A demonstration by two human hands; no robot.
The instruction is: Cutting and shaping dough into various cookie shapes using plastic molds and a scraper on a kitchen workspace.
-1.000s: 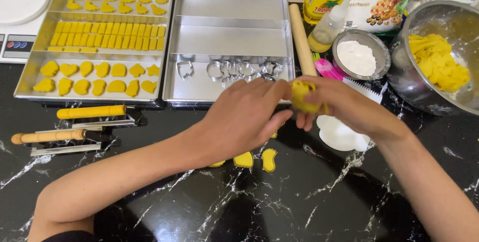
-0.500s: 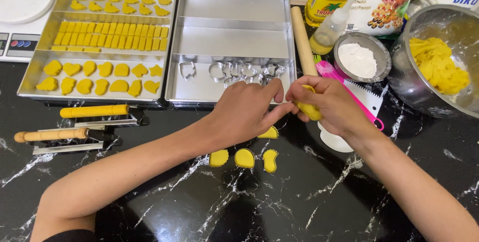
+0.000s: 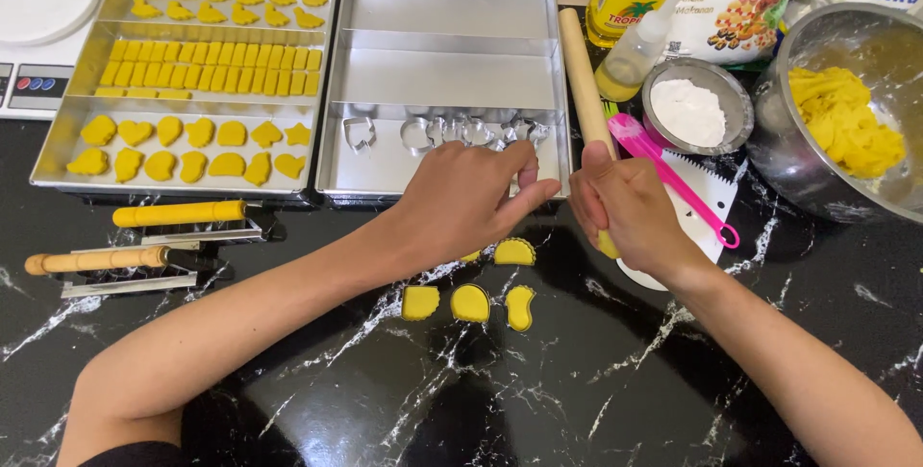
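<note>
A black marble-patterned desk (image 3: 596, 400) carries everything. At its far edge sit two metal trays side by side: the left tray (image 3: 72, 145) holds rows of yellow dough shapes, and the right tray (image 3: 442, 73) holds only a line of metal cookie cutters (image 3: 452, 130) along its near section. To the right stands a steel mixing bowl (image 3: 798, 154) with a mound of yellow dough (image 3: 846, 121) inside, and beside it a small round tin of white flour (image 3: 690, 111). A wooden rolling pin (image 3: 582, 77) lies between the right tray and the tin, with a pink spatula (image 3: 673, 178) resting on a white scraper (image 3: 707, 202) just right of it. Two wooden-handled cutters (image 3: 144, 236) lie at the desk's left.

The left hand (image 3: 461, 202) hovers over the desk just in front of the right tray, fingers loosely spread and thumb stretched toward the other hand; it seems to grip nothing, though its palm is hidden. The right hand (image 3: 625, 202) is closed around a small lump of yellow dough (image 3: 609, 244), which peeks out below the palm. Three cut dough pieces (image 3: 471, 303) lie in a row on the desk near the left wrist, and a fourth piece (image 3: 514, 252) sits just beyond them, between the two hands.
</note>
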